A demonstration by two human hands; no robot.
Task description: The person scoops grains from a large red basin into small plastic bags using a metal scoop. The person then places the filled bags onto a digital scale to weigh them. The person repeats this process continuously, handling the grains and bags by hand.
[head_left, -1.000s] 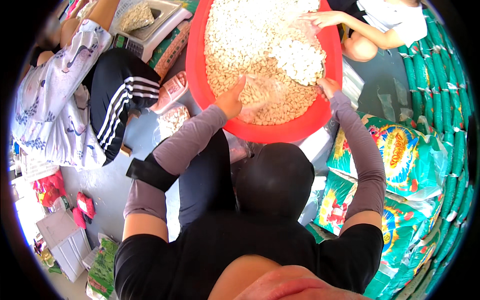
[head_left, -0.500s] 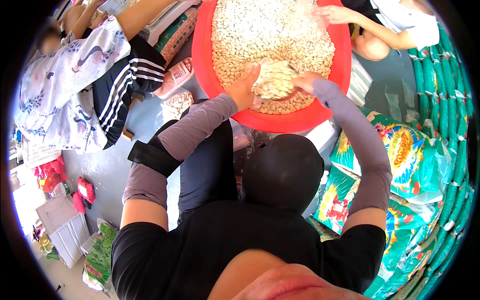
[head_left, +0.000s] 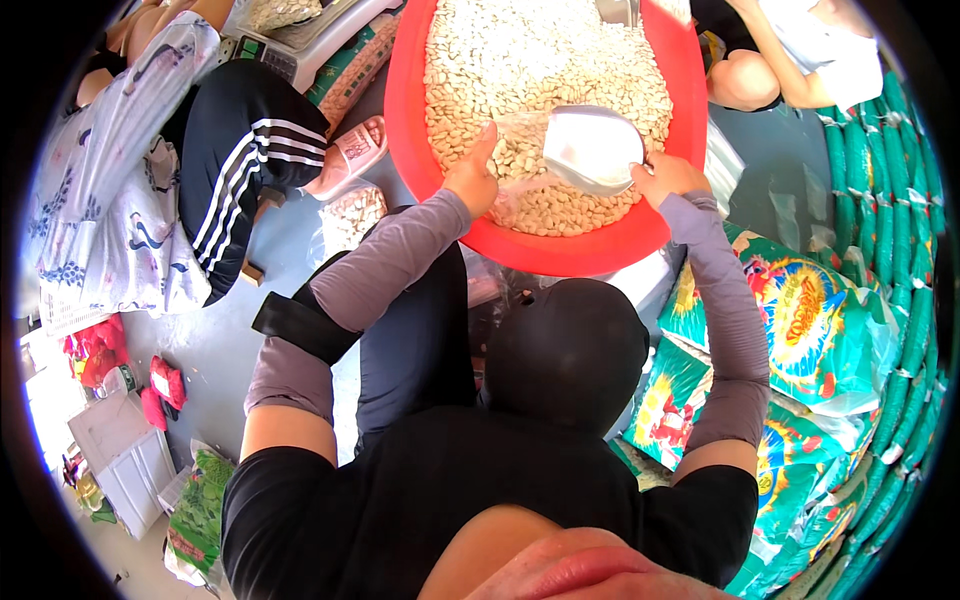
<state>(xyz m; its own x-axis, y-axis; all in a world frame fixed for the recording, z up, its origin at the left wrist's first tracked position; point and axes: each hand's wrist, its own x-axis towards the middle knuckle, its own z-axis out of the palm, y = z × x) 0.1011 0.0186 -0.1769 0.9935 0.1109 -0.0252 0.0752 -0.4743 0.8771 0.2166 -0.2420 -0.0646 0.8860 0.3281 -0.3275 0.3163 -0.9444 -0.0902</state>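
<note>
Pale, flat seeds or beans (head_left: pixel 480 60) fill a big red oval tub (head_left: pixel 407 125). Inside it, my left hand (head_left: pixel 473 175) grips a clear plastic bag (head_left: pixel 522 180) with some of the seeds visible in or through it, lying over the pile. My right hand (head_left: pixel 670 180) is closed on the handle end of a shiny metal scoop (head_left: pixel 590 148), which looks empty and lies across the bag's upper part, close over the seeds. Another metal scoop (head_left: pixel 618 12) shows at the tub's far edge.
People sit at the left (head_left: pixel 230 180) and upper right (head_left: pixel 820 60). A scale (head_left: pixel 275 55), filled bags (head_left: pixel 350 215) and a pink container (head_left: pixel 365 145) are left of the tub. Green printed sacks (head_left: pixel 810 320) and stacked green rolls (head_left: pixel 880 200) line the right; boxes (head_left: pixel 110 460) lie lower left.
The scoop, heaped with seeds earlier, went down-left to the bag and now looks empty. My right hand has moved slightly right since half a second ago. The co-worker's hand at upper right has pulled back.
</note>
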